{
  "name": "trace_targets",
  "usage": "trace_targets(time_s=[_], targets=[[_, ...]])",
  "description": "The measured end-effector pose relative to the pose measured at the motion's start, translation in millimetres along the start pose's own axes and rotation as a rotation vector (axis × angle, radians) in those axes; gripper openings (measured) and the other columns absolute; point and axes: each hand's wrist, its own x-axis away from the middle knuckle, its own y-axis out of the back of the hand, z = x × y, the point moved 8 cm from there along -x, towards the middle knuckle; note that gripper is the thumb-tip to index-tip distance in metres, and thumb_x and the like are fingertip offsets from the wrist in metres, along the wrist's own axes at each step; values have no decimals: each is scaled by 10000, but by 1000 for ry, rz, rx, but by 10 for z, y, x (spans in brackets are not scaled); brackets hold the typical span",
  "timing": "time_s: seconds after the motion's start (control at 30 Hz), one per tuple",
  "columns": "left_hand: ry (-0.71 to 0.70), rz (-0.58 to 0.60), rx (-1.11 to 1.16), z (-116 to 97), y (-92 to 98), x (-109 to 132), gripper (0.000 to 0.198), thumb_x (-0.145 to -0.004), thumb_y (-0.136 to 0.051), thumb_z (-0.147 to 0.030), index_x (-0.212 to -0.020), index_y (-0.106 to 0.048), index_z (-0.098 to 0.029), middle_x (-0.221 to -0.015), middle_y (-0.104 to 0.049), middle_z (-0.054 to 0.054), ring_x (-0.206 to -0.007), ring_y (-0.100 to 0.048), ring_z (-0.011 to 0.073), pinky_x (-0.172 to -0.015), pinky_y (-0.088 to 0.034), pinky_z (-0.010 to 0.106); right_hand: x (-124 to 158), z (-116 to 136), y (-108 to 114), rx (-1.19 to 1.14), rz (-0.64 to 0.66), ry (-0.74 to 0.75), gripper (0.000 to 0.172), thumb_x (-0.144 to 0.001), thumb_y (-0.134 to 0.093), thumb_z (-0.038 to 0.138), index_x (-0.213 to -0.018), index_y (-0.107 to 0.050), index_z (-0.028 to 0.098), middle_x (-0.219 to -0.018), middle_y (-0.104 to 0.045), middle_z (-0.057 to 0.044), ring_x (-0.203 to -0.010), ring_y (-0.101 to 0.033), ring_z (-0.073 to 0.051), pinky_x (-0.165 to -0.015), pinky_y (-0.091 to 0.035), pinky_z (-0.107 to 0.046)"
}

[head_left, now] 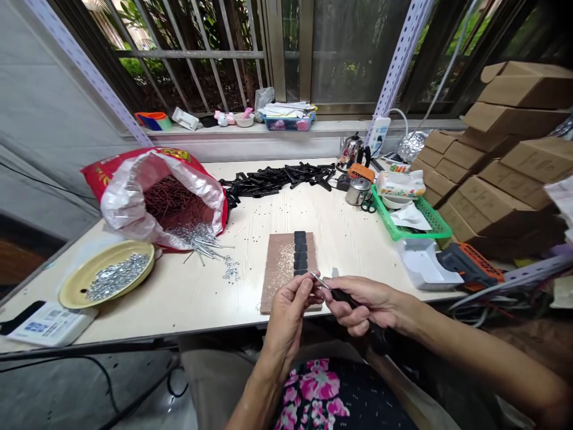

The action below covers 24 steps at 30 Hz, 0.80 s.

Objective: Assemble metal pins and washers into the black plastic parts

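My right hand is wrapped round a black-handled tool with a thin metal shaft, which looks like a screwdriver. Its tip points up and left, to the fingers of my left hand. Those fingers are pinched together at the tip; whatever small thing they hold is hidden. Just beyond both hands lies a brown board, sprinkled with tiny pale bits. A column of black rectangular pieces runs along its right part. The near end of the board is partly covered by my hands.
At left, a red bag spills long metal rods beside a yellow dish of small silver parts. Black parts are heaped at the back. A green basket, white tray and stacked cardboard boxes fill the right.
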Motion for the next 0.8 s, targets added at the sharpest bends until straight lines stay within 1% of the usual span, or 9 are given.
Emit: trace_targets(time_s=[0.17, 0.27, 0.37, 0.5, 0.6, 0.67, 0.73, 0.8], targets=[[7, 18, -22, -19, -20, 10, 239, -821, -602, -319, -958, -673, -136, -700, -653, 26, -676, -602, 117, -701, -459, 244, -1, 7, -3, 33, -77, -1, 215, -928, -371, 323, -764, -424, 193, -492, -407, 90, -297, -233, -10, -339, -193, -125], [4, 11, -15, -23, -18, -2, 238, -825, -598, -317, -956, -670, -132, -691, -652, 25, -660, -600, 113, -692, -462, 240, 9, 40, 11, 103, -134, 60, 223, -917, -402, 346, -765, -444, 188, -495, -417, 87, -305, -233, -8, -340, -201, -125], [3, 1, -5, -17, -19, -21, 232, -832, -588, -321, -943, -666, -134, -676, -653, 22, -633, -600, 114, -683, -470, 250, 10, 68, 38, 192, -183, 140, 268, -905, -429, 412, -773, -471, 182, -508, -441, 82, -314, -241, -8, -344, -232, -133], [-20, -22, -11, -40, 3, -41, 185, -811, -621, -288, -903, -665, -134, -662, -654, 14, -614, -600, 108, -676, -475, 245, 0, 106, 93, 337, -249, 253, 329, -891, -431, 495, -819, -500, 182, -535, -473, 72, -328, -307, -23, -363, -291, -156], [-29, -48, 13, -66, 50, -63, 175, -791, -645, -282, -879, -673, -133, -700, -667, 19, -615, -596, 96, -659, -471, 226, 9, 190, 82, 491, -283, 399, 371, -904, -395, 505, -851, -531, 164, -585, -511, 46, -379, -400, -39, -407, -314, -171], [-33, -81, 32, -77, 99, -83, 185, -765, -673, -286, -870, -681, -134, -722, -675, 22, -619, -599, 92, -653, -472, 219, 36, 243, 50, 567, -290, 473, 367, -901, -414, 495, -897, -550, 154, -648, -532, 29, -445, -453, -46, -454, -332, -177], [-27, -97, 14, -66, 132, -108, 211, -749, -687, -298, -879, -690, -132, -736, -680, 31, -644, -610, 100, -670, -481, 227, 100, 286, 48, 633, -301, 492, 346, -880, -465, 484, -936, -556, 154, -720, -540, 19, -495, -478, -50, -497, -353, -185], [-14, -106, -53, -35, 157, -136, 257, -751, -682, -318, -929, -693, -133, -807, -690, 52, -687, -618, 111, -687, -491, 238, 244, 342, 137, 748, -365, 474, 339, -861, -497, 481, -943, -563, 159, -769, -540, 10, -522, -492, -56, -515, -364, -192]])
